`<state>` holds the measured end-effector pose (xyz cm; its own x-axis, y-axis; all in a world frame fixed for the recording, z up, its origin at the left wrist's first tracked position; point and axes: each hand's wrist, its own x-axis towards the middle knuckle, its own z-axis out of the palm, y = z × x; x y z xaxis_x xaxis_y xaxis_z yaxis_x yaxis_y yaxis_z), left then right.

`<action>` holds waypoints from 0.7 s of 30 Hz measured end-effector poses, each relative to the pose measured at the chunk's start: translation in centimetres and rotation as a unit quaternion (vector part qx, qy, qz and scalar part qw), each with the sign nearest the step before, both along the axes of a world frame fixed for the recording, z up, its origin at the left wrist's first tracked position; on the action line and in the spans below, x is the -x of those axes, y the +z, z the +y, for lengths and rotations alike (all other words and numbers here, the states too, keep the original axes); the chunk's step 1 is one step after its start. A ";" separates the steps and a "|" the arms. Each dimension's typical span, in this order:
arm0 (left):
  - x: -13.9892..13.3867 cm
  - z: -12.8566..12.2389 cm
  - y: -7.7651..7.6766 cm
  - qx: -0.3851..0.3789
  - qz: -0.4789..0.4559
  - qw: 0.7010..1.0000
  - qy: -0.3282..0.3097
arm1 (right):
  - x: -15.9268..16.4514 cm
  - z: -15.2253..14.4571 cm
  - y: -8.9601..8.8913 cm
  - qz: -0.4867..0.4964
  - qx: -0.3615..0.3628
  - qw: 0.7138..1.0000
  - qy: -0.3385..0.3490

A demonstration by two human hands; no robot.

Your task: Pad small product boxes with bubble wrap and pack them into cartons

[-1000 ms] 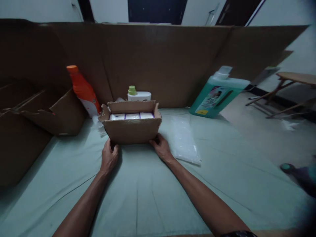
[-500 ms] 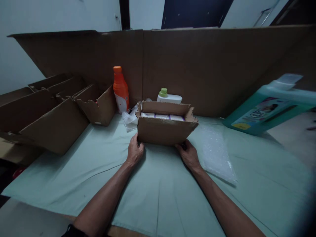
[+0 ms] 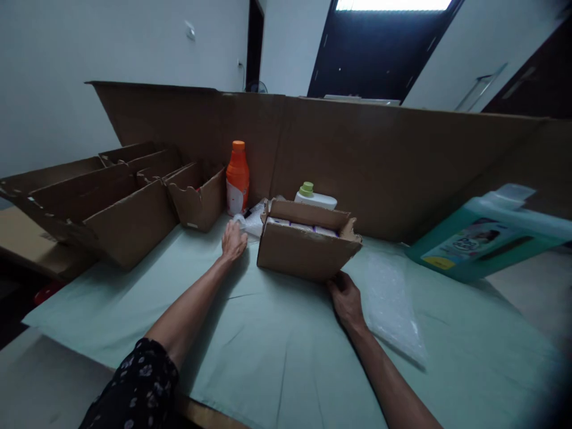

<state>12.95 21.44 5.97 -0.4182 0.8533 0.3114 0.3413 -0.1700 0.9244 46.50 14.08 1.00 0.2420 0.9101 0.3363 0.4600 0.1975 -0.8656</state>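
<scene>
A small open cardboard box (image 3: 300,253) stands on the cloth before me, turned slightly. Inside show several white packs with purple edges (image 3: 302,227). My right hand (image 3: 346,298) grips the lower right corner of this box, its fingertips partly hidden beneath. Off to the left, my left hand (image 3: 234,241) is at the crumpled bubble wrap (image 3: 255,219) behind and beside the box. Its fingers are bent onto the wrap's near end, and the fingertips are hard to make out. A white bottle with a green cap (image 3: 315,199) lies behind the box, partly covered by it.
Several larger open cardboard boxes (image 3: 129,229) stand at the left, beside an upright orange bottle (image 3: 237,179). A flat bubble wrap sheet (image 3: 395,304) lies on the right of the green cloth (image 3: 286,333). A large teal jug (image 3: 473,238) leans beyond it. A cardboard wall (image 3: 379,161) runs along the back.
My left hand has left the box's lower left corner and moved forward and left to the crumpled bubble wrap. The box has turned a little; my right hand stays at its corner. The view has tilted up.
</scene>
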 end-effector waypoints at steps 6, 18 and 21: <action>4.2 -6.5 0.6 -0.080 -0.154 0.984 0.049 | 0.1 0.5 -0.3 0.008 -0.012 1.000 -0.014; 2.7 -21.9 1.2 -0.035 -0.342 0.938 -0.036 | 1.2 -6.0 5.2 0.021 -0.095 0.995 -0.033; 2.9 -22.2 1.0 0.010 -0.356 0.934 0.017 | 3.1 -8.4 6.0 -0.022 -0.045 0.995 0.092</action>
